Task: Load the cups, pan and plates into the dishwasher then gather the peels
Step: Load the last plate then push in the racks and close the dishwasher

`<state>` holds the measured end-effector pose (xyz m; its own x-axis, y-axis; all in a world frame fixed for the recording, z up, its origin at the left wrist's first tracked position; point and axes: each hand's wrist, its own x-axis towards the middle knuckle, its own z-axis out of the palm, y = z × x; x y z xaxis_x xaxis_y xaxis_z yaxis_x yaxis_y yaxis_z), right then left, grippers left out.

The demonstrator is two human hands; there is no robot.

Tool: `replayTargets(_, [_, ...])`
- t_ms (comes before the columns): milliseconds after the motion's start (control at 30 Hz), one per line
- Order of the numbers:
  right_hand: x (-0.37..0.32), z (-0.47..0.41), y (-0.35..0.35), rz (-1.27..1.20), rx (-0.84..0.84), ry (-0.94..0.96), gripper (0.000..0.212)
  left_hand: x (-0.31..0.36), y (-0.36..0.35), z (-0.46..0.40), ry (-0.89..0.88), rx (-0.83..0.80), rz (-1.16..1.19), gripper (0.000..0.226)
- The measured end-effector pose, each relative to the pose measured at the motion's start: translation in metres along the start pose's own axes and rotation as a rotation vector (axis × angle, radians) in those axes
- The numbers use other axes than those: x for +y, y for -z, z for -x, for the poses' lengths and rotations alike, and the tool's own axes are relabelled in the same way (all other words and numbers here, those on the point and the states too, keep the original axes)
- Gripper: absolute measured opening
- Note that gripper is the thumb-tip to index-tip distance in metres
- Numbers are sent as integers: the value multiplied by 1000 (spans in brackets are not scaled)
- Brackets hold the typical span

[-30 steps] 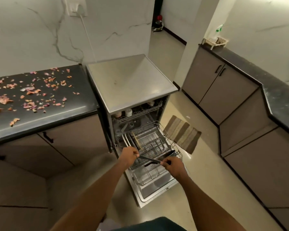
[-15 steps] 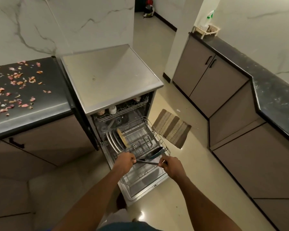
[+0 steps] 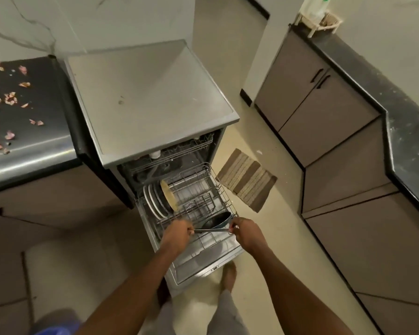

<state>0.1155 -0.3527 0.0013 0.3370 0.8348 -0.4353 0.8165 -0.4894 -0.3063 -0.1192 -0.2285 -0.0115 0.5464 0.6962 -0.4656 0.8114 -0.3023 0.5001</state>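
Left hand (image 3: 177, 234) curled around the near end of the pan handle (image 3: 212, 230); right hand (image 3: 243, 232) pinching the same handle at its far end, close to where it meets the pan (image 3: 217, 220). Both clamped on the one thin metal bar, knuckles up, forearms reaching in from below.

Pan lying in the front right corner of the lower rack (image 3: 224, 189), tilted, dark inside facing up and back, rim apparently against the rack's front wire; exact contact hard to tell. Handle running roughly level across the rack's front edge.

Likely stiff and moderately heavy, with the weight out at the bowl, so prone to twist about a slim, smooth handle. Best held as now: one grip near the bowl to carry the load, the other at the tip to steer the tilt. Not fragile, but liable to clang into the tines or knock the crockery.

Further back on the left, plates (image 3: 155, 199) standing on edge in a row, a tan one (image 3: 169, 195) closest to the middle. Above, upper rack (image 3: 179, 154) partly under the dishwasher (image 3: 150, 93) top, a cup (image 3: 155, 154) just visible. Door folded down beneath the rack.

Out left, peels (image 3: 10, 99) scattered on the dark counter (image 3: 34, 151), not yet gathered. Striped mat (image 3: 246, 178) on the floor to the right.
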Motion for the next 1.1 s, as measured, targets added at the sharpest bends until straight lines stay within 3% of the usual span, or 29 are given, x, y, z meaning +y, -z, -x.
replayTargets(167, [30, -54, -10, 58, -64, 112, 24, 10, -27, -26, 58, 66, -8, 18])
replayTargets(367, [69, -121, -25, 80, -77, 230, 5, 13, -73, -80, 148, 126, -18, 18])
replayTargets(633, [118, -234, -85, 248, -98, 459, 26, -27, -159, -185, 180, 229, 5, 9])
replayTargets(767, [142, -292, -135, 367, -114, 539, 27, -61, -208, -240, 91, 116, -202, 17])
replayTargets(933, [155, -354, -197, 442, -249, 583, 39, -99, -256, -293, 114, 35, -268, 16])
replayTargets(1100, [159, -407, -249, 562, -198, 644, 45, -135, -294, -334, 97, 26, -318, 18])
